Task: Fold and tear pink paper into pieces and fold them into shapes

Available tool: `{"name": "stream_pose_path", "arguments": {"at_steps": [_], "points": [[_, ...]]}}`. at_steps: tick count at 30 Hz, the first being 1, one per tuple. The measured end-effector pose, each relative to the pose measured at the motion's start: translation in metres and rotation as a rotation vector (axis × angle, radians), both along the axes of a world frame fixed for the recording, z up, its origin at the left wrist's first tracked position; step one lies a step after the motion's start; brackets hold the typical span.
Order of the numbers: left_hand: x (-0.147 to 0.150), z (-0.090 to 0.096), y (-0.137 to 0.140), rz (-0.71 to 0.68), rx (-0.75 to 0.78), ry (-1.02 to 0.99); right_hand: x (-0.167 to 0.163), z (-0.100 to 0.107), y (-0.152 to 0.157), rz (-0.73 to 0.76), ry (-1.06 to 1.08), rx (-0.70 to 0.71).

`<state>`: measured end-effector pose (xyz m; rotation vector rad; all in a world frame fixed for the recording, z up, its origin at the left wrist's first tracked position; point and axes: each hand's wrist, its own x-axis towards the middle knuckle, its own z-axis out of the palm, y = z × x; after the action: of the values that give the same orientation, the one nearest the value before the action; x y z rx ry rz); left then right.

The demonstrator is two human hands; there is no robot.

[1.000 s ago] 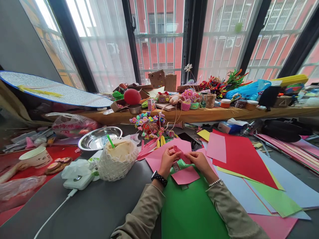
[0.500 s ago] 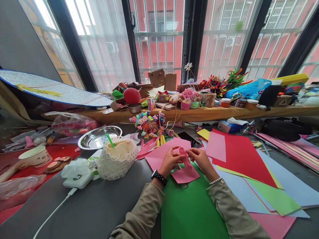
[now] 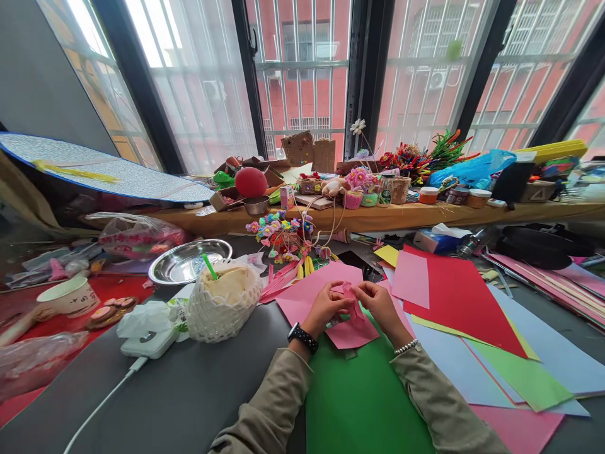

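Note:
Between my two hands is a small folded piece of pink paper (image 3: 350,296), upright and creased. My left hand (image 3: 328,305) is closed on its left side, with a dark watch on the wrist. Thumb and fingers of my right hand (image 3: 378,304) pinch its upper right edge. Below it lies a flat pink paper sheet (image 3: 353,334), partly over a green sheet (image 3: 363,403). A larger pink sheet (image 3: 297,296) spreads behind my left hand.
To the left stand a coconut in white foam netting (image 3: 224,309), a white charger with a cable (image 3: 149,340) and a metal plate (image 3: 186,260). On the right lie red paper (image 3: 454,290) and other coloured sheets. Pipe-cleaner flowers (image 3: 278,233) stand behind.
My right hand has shifted slightly left, closer to my left hand. The folded pink paper between them looks narrower and a little lower.

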<state>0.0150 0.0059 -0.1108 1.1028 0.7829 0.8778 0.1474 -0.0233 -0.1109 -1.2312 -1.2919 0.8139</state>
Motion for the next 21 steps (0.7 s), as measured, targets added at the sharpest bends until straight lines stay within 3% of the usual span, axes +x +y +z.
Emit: {"name": "stream_pose_path", "arguments": {"at_steps": [11, 21], "points": [[-0.0029, 0.0053, 0.0010, 0.212, 0.034, -0.069, 0.0044, -0.0041, 0.0049, 0.106, 0.059, -0.089], [-0.0025, 0.0039, -0.0008, 0.203, 0.048, -0.072, 0.0035, -0.0001, 0.0019, 0.129, 0.041, -0.106]]}}
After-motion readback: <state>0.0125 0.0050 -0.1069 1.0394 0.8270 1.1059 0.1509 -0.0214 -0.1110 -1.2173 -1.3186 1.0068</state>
